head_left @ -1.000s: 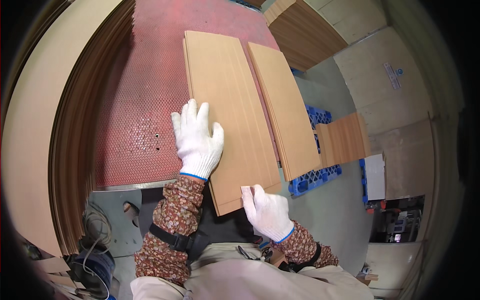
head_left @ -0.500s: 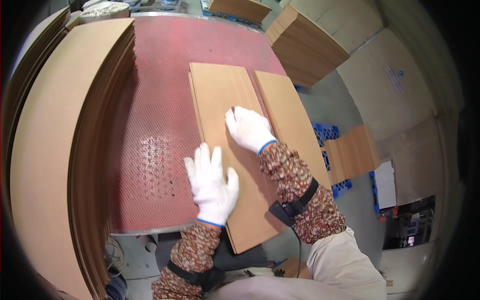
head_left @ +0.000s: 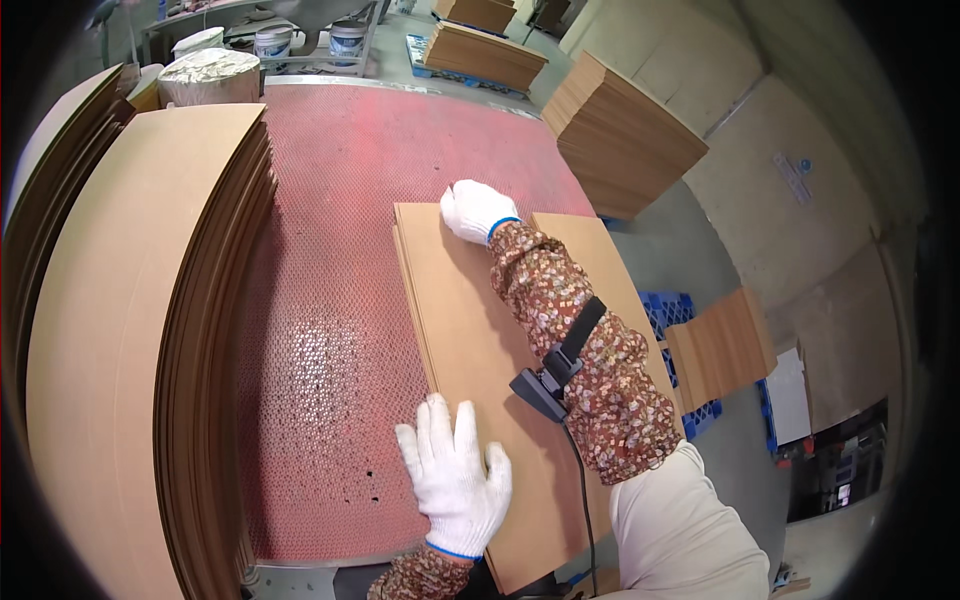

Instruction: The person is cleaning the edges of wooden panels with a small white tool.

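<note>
Under my hands lies a short stack of long, light-brown wooden panels [head_left: 445, 300], lengthwise away from me. My left hand [head_left: 458, 480], in a white knit glove, rests flat with fingers spread on the top panel near its left edge, toward the near end. At the far end of the same panel is my right hand [head_left: 478, 210], gloved alike and closed. A small dark tip shows at its fingers; what it grips is too hidden to name. A second panel stack [head_left: 590, 260] lies close along the right, partly behind my right forearm.
The panels lie on a red textured tabletop [head_left: 330, 240]. Tall panel stacks [head_left: 130, 260] line the left. Beyond the table stand a foil-covered tub [head_left: 210, 78] and white buckets [head_left: 347, 40]. More panels [head_left: 625, 140] and a blue pallet [head_left: 668, 310] are at the right.
My right hand has moved along the top panel to its far end, still closed. My left hand remains flat near the left edge. The whole view has shifted, showing more beyond the table.
</note>
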Action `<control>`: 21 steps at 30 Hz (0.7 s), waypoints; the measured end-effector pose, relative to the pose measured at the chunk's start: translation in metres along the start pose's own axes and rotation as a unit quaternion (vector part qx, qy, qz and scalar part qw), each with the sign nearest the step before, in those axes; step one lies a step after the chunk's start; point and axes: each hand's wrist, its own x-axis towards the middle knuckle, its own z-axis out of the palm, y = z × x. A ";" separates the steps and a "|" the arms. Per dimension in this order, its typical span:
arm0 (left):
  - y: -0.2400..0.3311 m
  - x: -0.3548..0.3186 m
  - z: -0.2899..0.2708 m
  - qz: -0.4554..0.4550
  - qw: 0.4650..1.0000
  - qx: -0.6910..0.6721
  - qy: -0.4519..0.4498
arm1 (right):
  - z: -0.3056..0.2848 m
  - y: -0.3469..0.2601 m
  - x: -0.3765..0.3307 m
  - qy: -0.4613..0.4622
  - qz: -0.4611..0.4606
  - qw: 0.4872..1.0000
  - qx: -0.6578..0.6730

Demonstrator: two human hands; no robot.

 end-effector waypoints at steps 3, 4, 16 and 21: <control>0.002 0.001 0.000 -0.011 1.000 0.002 -0.022 | -0.001 0.005 0.020 -0.032 0.002 0.999 -0.009; 0.003 0.001 -0.001 -0.013 0.999 0.009 -0.033 | -0.001 0.010 0.029 -0.040 -0.001 0.999 -0.010; 0.000 0.003 0.005 0.005 0.999 -0.024 0.034 | 0.013 0.003 -0.013 0.031 0.051 0.997 0.050; -0.003 0.000 0.013 0.012 0.999 -0.010 0.050 | 0.032 -0.003 -0.102 0.043 0.051 0.997 0.034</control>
